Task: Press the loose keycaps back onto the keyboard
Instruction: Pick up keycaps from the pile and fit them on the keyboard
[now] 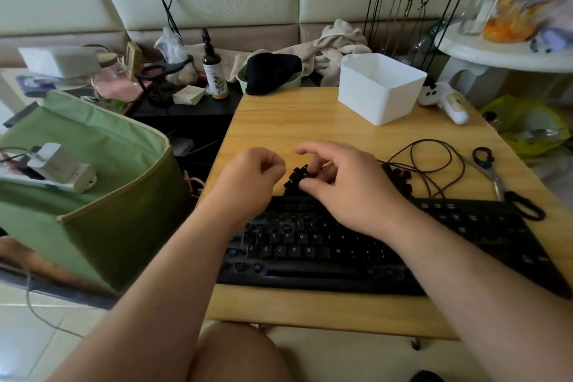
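Keycaps [297, 178] lie in a loose black heap on the wooden table [279, 124], just behind the rear edge of the black keyboard [313, 245]; more of them trail to the right beside the coiled cable [434, 164].

Head view: the keyboard sits along the table's near edge with several switch stems bare, notably in the upper rows and lower left corner, so the work is judged unfinished. Keeping the heap directly behind the board likely keeps reach short.

The right hand [344, 186] hovers over the heap, thumb and fingertips closed in a pinch on one keycap, index finger raised clear. The left hand [251, 177] is beside the heap with its fingers curled inward; whether they hold a cap cannot be told, as the palm side is hidden.

Scissors [499, 180] lie near the right edge, and a white plastic bin [381, 87] stands toward the far right corner, both well apart from the hands.
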The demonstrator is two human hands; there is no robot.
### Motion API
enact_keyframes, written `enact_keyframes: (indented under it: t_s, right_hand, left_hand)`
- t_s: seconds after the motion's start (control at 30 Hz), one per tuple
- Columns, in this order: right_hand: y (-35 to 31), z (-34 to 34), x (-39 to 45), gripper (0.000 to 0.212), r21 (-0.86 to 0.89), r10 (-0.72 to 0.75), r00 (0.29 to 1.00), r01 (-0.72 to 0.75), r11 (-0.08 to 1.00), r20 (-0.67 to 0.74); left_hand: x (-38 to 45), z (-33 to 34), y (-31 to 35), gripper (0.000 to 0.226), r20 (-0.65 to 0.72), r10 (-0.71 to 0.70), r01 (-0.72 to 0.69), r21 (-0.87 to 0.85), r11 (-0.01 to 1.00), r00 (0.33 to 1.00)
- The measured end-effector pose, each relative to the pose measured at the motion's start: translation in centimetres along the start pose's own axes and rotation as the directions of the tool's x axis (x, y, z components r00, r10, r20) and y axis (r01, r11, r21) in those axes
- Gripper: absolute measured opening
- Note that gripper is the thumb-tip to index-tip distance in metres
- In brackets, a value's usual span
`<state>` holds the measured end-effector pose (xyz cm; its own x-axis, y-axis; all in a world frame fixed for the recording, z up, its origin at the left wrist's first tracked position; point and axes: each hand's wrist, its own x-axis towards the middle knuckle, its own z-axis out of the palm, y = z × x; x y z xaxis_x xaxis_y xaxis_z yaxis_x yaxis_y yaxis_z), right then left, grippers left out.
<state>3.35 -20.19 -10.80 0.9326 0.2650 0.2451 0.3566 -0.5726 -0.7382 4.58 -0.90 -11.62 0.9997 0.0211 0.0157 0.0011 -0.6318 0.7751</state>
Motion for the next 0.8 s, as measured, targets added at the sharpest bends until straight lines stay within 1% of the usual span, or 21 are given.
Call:
enact_keyframes:
  t_s: [0.03,0.1,0.17,0.23,0.3,0.37,0.43,0.5,0.6,0.73,0.8]
  right_hand:
    - [0.1,-0.1,0.0,0.039,-0.039,0.000,1.000,-0.001,0.999,-0.017]
    - [1.0,-1.0,0.3,0.034,-0.053,0.070,0.995,-0.074,0.996,-0.069]
    - [2.1,-2.2,0.5,0.030,0.005,0.150,0.983,-0.151,0.989,-0.106]
    - [2.7,-2.8,0.5,0.027,0.095,0.187,0.976,-0.176,0.980,-0.115]
    - [2.6,-2.8,0.3,0.024,0.101,0.192,0.977,-0.183,0.978,-0.094]
    - [2.3,-2.5,0.0,0.022,0.034,0.180,0.981,-0.178,0.983,-0.067]
    - [2.1,-2.3,-0.1,0.021,-0.003,0.166,0.984,-0.167,0.986,-0.064]
    - [2.1,-2.2,-0.2,0.020,-0.002,0.163,0.984,-0.163,0.987,-0.066]
    - [2.1,-2.2,-0.3,0.020,0.007,0.164,0.985,-0.164,0.986,-0.059]
    - [2.1,-2.4,-0.5,0.020,-0.007,0.160,0.986,-0.161,0.987,-0.039]
    - [2.1,-2.5,-0.6,0.020,-0.020,0.154,0.987,-0.155,0.988,-0.032]
  left_hand:
    - [-0.1,0.2,-0.3,0.009,-0.008,-0.006,0.007,0.060,0.998,1.000]
    - [-0.1,0.1,-0.5,0.005,-0.011,-0.012,0.014,0.129,0.991,1.000]
    - [0.2,-0.3,-0.5,0.008,0.016,0.009,-0.012,0.213,0.977,1.000]
    - [0.5,-0.7,-0.4,0.016,0.072,0.004,-0.026,0.303,0.953,0.997]
    - [0.9,-0.8,-0.1,0.022,0.133,-0.055,-0.002,0.394,0.919,0.990]
    - [1.5,-0.8,0.2,0.026,0.177,-0.114,0.018,0.470,0.882,0.978]
    - [2.2,-0.8,0.6,0.027,0.191,-0.127,0.007,0.529,0.849,0.973]
    - [2.7,-0.8,1.2,0.026,0.195,-0.123,-0.012,0.576,0.817,0.973]
    - [3.1,-1.1,1.5,0.020,0.197,-0.129,-0.010,0.582,0.813,0.972]
    - [2.8,-2.0,1.2,0.006,0.173,-0.105,0.004,0.503,0.865,0.979]
    - [2.6,-2.3,1.3,0.008,0.156,-0.085,-0.002,0.486,0.874,0.984]
